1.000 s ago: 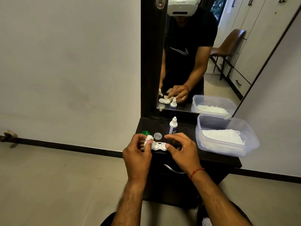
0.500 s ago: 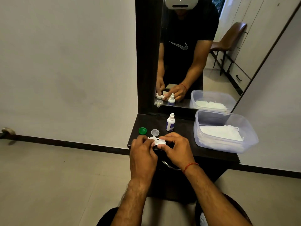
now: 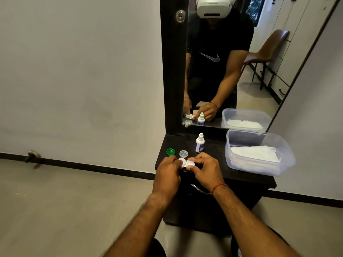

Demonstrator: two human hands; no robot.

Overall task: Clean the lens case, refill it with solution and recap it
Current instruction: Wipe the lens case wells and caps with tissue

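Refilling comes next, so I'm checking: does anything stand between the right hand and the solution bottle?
Nothing visible does. The solution bottle stands upright just beyond the right hand, which holds the lens case; green cap and clear cap lie further left.

The lens case (image 3: pixel 189 163) was white. There was a green cap (image 3: pixel 170 151) and a see-through cap (image 3: pixel 183 153). The little bottle (image 3: pixel 199 143) was white with a blue label. The tub (image 3: pixel 286 158) was clear, and the tissues (image 3: pixel 254 153) in it were white. The cabinet (image 3: pixel 246 179) was black with a silver handle (image 3: pixel 199 190). A red thread (image 3: pixel 219 186) went round the right wrist. The wall (image 3: pixel 74 71) was plain pale grey, the floor (image 3: pixel 55 210) was beige, and the strip (image 3: pixel 83 165) between them was black. The mirror frame (image 3: pixel 172 80) was black too.
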